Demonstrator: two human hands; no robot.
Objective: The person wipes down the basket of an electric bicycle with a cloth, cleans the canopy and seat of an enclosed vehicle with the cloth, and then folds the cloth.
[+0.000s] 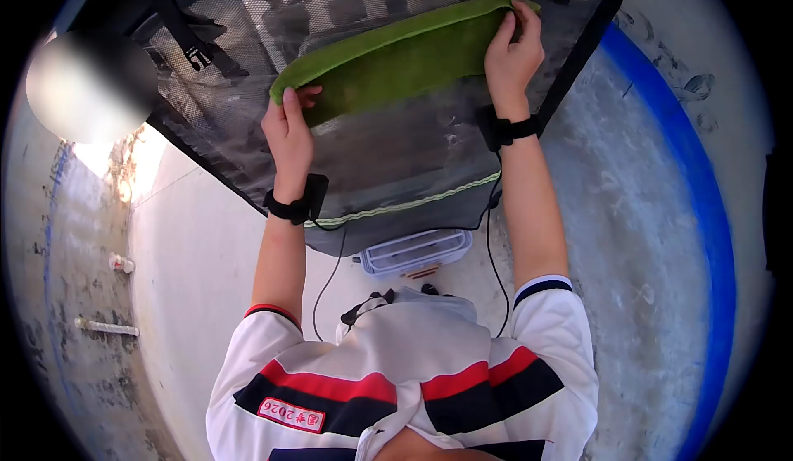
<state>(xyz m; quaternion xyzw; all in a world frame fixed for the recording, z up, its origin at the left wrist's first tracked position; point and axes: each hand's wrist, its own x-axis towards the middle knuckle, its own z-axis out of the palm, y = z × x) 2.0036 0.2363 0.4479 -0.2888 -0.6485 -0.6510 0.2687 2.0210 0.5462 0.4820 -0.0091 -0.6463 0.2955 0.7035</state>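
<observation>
A green cloth (396, 60) is stretched between my two hands in front of dark mesh fabric (363, 151). My left hand (289, 126) pinches its lower left corner, with the thumb on the near side and some fingertips showing behind the edge. At the upper right, my right hand (514, 52) grips the other end between thumb and fingers. The cloth's top edge is folded over and slopes up to the right. Black bands with small devices are on both wrists, and thin cables hang from them.
Below the mesh stands a light grey plastic basket (417, 252) on the pale floor (194, 254). A black strap with a buckle (197, 54) hangs at the upper left. Pipe stubs (107, 326) jut from the left wall. A blue stripe (702, 172) runs along the right.
</observation>
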